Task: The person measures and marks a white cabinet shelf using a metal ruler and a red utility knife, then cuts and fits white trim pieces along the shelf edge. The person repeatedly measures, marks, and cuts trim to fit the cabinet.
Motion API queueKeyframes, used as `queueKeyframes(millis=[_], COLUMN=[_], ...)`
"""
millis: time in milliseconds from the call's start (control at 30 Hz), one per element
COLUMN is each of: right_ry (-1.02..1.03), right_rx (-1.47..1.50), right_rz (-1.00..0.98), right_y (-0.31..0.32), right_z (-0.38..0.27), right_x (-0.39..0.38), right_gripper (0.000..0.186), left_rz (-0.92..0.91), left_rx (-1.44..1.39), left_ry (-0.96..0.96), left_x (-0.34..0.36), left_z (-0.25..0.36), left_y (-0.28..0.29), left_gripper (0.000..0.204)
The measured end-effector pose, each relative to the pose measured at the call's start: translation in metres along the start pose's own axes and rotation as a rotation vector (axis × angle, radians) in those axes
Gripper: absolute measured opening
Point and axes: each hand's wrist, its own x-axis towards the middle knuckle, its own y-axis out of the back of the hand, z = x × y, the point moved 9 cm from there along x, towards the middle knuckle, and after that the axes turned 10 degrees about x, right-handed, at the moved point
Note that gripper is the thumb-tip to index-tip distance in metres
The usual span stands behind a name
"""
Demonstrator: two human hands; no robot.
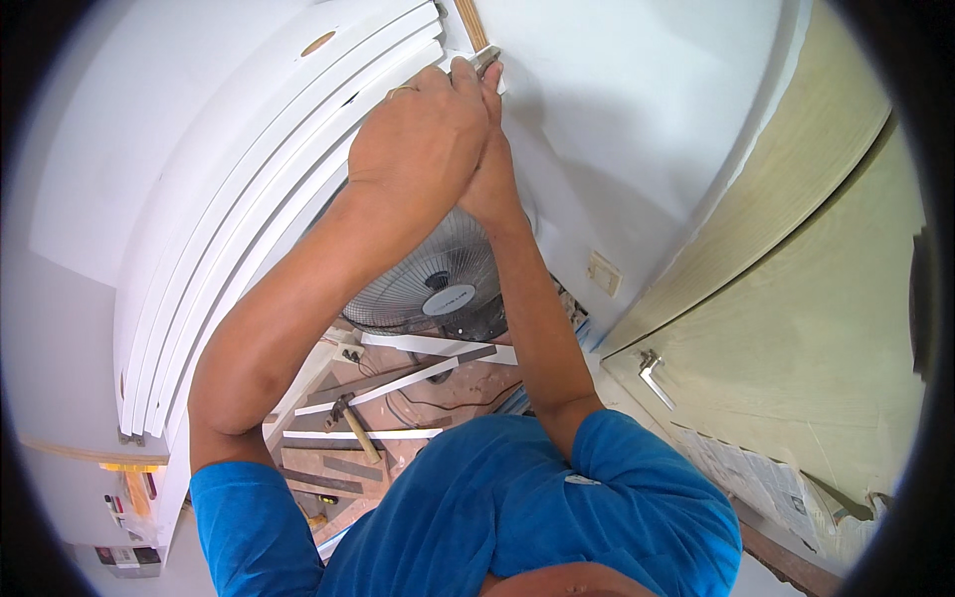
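Both hands are raised and pressed together at the upper middle, beside the upper end of the white slatted panel (288,134). My left hand (423,124) is closed, with its back toward me, and it covers much of my right hand (494,169). The right hand is closed too, its fingertips meeting the left's. A small grey, metal-looking piece (485,58) sticks out past the fingertips; its kind cannot be told. It touches or nearly touches a narrow bare-wood strip (471,25) by the white wall (637,99).
Below my arms stands a fan (438,284). On the floor lie a hammer (360,436), white and dark strips (403,383) and a black cable (468,405). At right is a pale door (796,328) with a metal handle (653,378); a wall switch (604,274) is near it.
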Motion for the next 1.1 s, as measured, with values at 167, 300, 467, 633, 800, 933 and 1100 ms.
queueKeyframes(millis=[167,300,467,633,800,933,1100], right_ry=[-0.017,-0.048,-0.045,0.027,0.038,0.137,-0.032], right_rx=[0.008,0.028,0.056,-0.023,-0.089,-0.120,-0.041], right_rz=[0.012,0.013,0.063,0.077,0.073,0.084,0.145], right_y=[0.001,0.002,0.003,0.003,0.004,0.004,0.005], right_z=[0.001,0.001,-0.002,-0.006,0.002,-0.001,0.014], right_x=[0.000,0.000,0.001,0.001,0.001,0.001,-0.002], right_gripper=[0.095,0.096,0.097,0.093,0.087,0.085,0.089], left_rz=[-0.016,0.092,0.125,0.111,-0.036,-0.109,-0.069], left_rx=[-0.010,-0.038,-0.027,-0.032,-0.070,-0.094,-0.067], left_ry=[-0.001,-0.041,-0.109,-0.143,-0.135,-0.107,-0.157], left_x=[0.001,0.004,0.009,0.009,0.007,0.005,-0.001], left_z=[0.003,0.003,0.000,-0.001,-0.004,-0.009,-0.018], left_y=[0.002,0.018,0.032,0.035,0.026,0.023,0.024], left_gripper=[0.043,0.027,0.034,0.027,0.025,0.029,0.041])
